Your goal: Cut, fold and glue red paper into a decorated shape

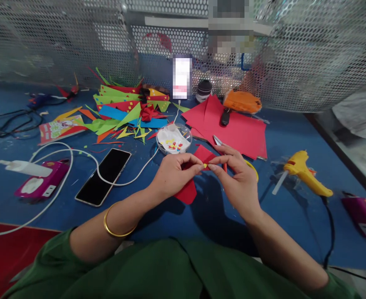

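Note:
My left hand (174, 174) is closed on a folded red paper piece (186, 193), which shows above and below its fingers. At the upper part of that paper, a tiny yellow piece (205, 165) sits between the fingertips of both hands. My right hand (237, 178) pinches at this yellow piece, thumb and forefinger together. Scissors (217, 141) lie partly under the right hand, their blade tips showing past the fingers. Just beyond the left hand stands a clear round dish (189, 143) with white material and small red and yellow bits.
Red sheets (241, 135) lie behind the right hand, cut coloured paper (117, 106) at the back left. A black phone (103, 177) and white cable are left; a yellow glue gun (307, 174) is right. A lit phone (182, 79) leans against the mesh (77, 37).

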Tool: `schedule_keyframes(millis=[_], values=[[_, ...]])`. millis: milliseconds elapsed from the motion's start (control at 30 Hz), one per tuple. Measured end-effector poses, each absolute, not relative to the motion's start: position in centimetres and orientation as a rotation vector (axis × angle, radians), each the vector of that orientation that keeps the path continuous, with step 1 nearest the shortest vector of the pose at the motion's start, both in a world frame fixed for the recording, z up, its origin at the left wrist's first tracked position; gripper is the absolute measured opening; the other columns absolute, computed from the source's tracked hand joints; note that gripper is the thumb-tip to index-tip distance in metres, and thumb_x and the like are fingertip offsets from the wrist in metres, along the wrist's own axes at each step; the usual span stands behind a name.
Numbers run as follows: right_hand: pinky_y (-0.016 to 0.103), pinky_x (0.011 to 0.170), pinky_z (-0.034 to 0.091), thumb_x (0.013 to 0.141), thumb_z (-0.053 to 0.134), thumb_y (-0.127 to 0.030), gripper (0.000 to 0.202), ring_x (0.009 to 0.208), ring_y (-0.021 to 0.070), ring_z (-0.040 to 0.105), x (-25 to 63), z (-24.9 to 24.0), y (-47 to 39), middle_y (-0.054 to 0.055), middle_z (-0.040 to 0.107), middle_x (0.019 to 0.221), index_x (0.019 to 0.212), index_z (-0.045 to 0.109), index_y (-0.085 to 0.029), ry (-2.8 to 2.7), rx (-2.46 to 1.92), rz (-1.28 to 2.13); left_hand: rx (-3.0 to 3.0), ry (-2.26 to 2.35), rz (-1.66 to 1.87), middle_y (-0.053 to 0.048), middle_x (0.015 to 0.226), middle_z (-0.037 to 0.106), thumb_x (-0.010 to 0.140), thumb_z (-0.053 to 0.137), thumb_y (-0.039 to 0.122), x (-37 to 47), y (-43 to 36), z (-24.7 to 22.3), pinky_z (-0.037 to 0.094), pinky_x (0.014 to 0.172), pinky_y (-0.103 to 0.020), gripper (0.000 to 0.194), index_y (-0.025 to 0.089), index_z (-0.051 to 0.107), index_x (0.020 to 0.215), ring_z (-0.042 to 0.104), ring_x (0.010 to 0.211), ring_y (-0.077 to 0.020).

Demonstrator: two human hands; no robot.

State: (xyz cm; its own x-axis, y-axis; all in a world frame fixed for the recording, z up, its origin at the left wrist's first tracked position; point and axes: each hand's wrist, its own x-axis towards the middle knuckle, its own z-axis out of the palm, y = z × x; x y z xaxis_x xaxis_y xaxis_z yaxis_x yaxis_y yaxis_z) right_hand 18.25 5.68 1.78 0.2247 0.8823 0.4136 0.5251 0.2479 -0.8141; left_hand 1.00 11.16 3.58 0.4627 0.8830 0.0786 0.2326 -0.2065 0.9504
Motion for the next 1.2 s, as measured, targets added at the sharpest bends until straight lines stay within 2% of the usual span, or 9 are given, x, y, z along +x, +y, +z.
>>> schedule_keyframes(millis=[400, 567, 633, 833, 933, 1033, 1100, 1200], values=[[0.049, 0.108, 0.04, 0.087, 0.065, -0.026, 0.01, 0.125, 0.0239, 0.058, 18.1, 2.1, 5.7, 0.008, 0.068, 0.123, 0.077, 0.067, -0.023, -1.476, -1.393, 0.536, 1.809, 0.96, 0.827, 0.0, 0.075, 0.075, 0.084, 0.067, 0.025, 1.0, 11.0, 3.4, 0.047, 0.066, -0.023, 0.011, 0.018, 0.074, 0.08, 0.064, 0.067, -0.0116], [0.048, 0.109, 0.038, 0.084, 0.069, -0.031, 0.011, 0.124, 0.0254, 0.058, 18.8, 2.2, 5.9, 0.008, 0.067, 0.126, 0.077, 0.068, -0.023, -1.312, -1.404, 0.639, 1.771, 0.997, 0.822, 0.0, 0.075, 0.076, 0.083, 0.069, 0.028, 0.9, 11.2, 3.6, 0.048, 0.065, -0.024, 0.012, 0.019, 0.076, 0.079, 0.064, 0.067, -0.0129], [0.047, 0.106, 0.04, 0.081, 0.072, -0.033, 0.012, 0.123, 0.0264, 0.059, 19.3, 2.3, 6.1, 0.008, 0.07, 0.119, 0.076, 0.068, -0.022, -1.177, -1.391, 0.706, 1.751, 1.036, 0.847, 0.0, 0.073, 0.075, 0.082, 0.07, 0.029, 0.8, 11.4, 3.7, 0.048, 0.064, -0.024, 0.012, 0.019, 0.076, 0.079, 0.064, 0.066, -0.0131], [0.038, 0.09, 0.048, 0.074, 0.076, -0.037, 0.019, 0.108, 0.0255, 0.064, 19.7, 2.9, 6.4, 0.005, 0.072, 0.084, 0.068, 0.066, -0.022, -1.055, -1.351, 0.982, 1.773, 1.095, 0.934, 0.0, 0.074, 0.075, 0.082, 0.071, 0.029, 0.8, 11.7, 3.8, 0.049, 0.066, -0.025, 0.011, 0.02, 0.076, 0.079, 0.064, 0.067, -0.0135], [0.031, 0.074, 0.048, 0.073, 0.077, -0.038, 0.02, 0.084, 0.0187, 0.064, 19.2, 2.9, 6.4, 0.001, 0.068, 0.074, 0.071, 0.067, -0.021, -1.06, -1.361, 1.037, 1.822, 1.048, 0.931, 0.001, 0.074, 0.075, 0.082, 0.07, 0.026, 1.0, 11.5, 3.7, 0.048, 0.066, -0.024, 0.009, 0.02, 0.076, 0.078, 0.063, 0.066, -0.012], [0.027, 0.06, 0.044, 0.073, 0.076, -0.04, 0.022, 0.063, 0.0126, 0.054, 18.7, 2.7, 6.3, -0.002, 0.062, 0.065, 0.072, 0.067, -0.02, -1.079, -1.371, 1.041, 1.811, 0.996, 0.881, 0.001, 0.072, 0.074, 0.083, 0.069, 0.025, 1.0, 11.3, 3.5, 0.047, 0.066, -0.024, 0.009, 0.02, 0.075, 0.078, 0.061, 0.065, -0.0111], [0.027, 0.059, 0.044, 0.073, 0.075, -0.04, 0.022, 0.061, 0.0123, 0.053, 18.5, 2.5, 6.3, -0.002, 0.062, 0.064, 0.072, 0.066, -0.02, -1.076, -1.367, 1.003, 1.775, 0.994, 0.87, 0.001, 0.074, 0.072, 0.082, 0.071, 0.027, 1.1, 11.3, 3.5, 0.047, 0.066, -0.024, 0.009, 0.019, 0.073, 0.078, 0.06, 0.066, -0.0108], [0.026, 0.06, 0.044, 0.075, 0.074, -0.038, 0.019, 0.063, 0.0122, 0.054, 18.3, 2.3, 6.2, -0.001, 0.063, 0.066, 0.074, 0.066, -0.02, -1.068, -1.363, 0.969, 1.655, 1.069, 0.951, -0.001, 0.086, 0.072, 0.076, 0.076, 0.028, 1.3, 11.3, 3.4, 0.047, 0.064, -0.024, 0.017, 0.018, 0.062, 0.077, 0.057, 0.065, -0.0091]])
